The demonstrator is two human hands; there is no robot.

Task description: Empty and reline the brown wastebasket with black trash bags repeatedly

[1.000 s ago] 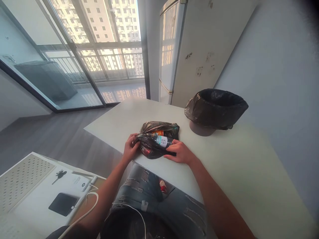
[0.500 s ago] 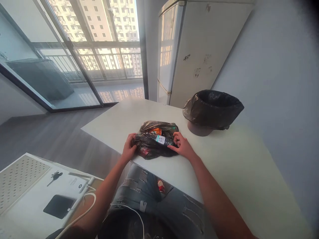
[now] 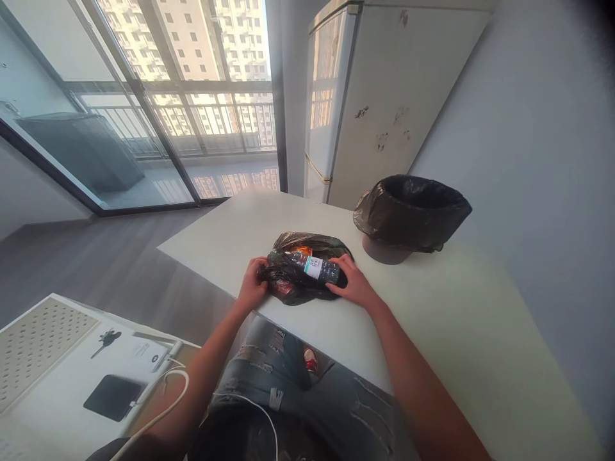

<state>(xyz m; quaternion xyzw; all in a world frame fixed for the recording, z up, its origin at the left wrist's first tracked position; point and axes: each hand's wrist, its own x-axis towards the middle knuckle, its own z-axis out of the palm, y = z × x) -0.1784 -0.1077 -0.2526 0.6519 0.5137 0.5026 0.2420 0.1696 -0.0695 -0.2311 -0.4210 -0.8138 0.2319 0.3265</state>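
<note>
A black plastic bag (image 3: 300,294) lies open on the white table (image 3: 259,214), close to its front edge. Inside its mouth shows a clear plastic bottle (image 3: 314,267) with a white and green label, lying on its side. Behind the bottle is an orange package (image 3: 303,251), and something red shows at the bag's front left. My left hand (image 3: 253,283) grips the bag's left side, fingers closed on the plastic. My right hand (image 3: 353,282) has thumb and fingers around the bottle's right end.
At the back right of the table stands a bin (image 3: 389,250) lined with a black bag. A fridge (image 3: 398,96) is behind it. On a lower white surface (image 3: 52,410) at the left lie keys (image 3: 106,340) and a black phone-like slab (image 3: 113,397) with a white cable.
My right hand has moved from the bag's right rim onto the bottle's end. More of the bottle shows, and the bag's mouth is wider on the right.
</note>
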